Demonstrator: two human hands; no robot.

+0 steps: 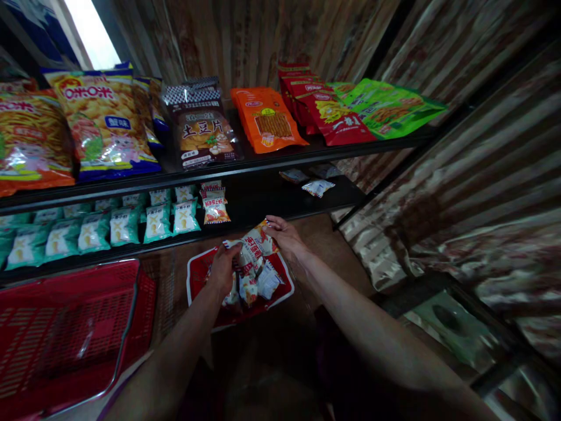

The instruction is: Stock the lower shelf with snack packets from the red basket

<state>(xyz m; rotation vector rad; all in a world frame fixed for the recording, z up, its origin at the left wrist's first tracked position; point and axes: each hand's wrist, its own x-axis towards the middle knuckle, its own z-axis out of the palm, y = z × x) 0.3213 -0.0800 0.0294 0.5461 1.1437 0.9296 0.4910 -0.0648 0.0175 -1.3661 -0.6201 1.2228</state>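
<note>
Between my two hands is a small white-and-orange snack packet (253, 248) with red lettering, held above a red basket with a white rim (287, 280). My left hand (224, 268) is closed on the packet's left end, thumb on top. Pinched at its upper right corner, the packet is also in my right hand (284, 235). Several similar packets (268, 279) lie loose in the basket below, partly hidden by my left hand. On the lower shelf, packets of the same look (215, 209) stand in a short row near my hands.
Teal snack packets (158, 222) line the lower shelf (258, 202) at left; a few white packets (318, 187) lie at its right. Larger snack bags (269, 120) fill the upper shelf. A big red basket (135, 304) sits at left, and a dark-framed glass-topped stand (447, 327) at right.
</note>
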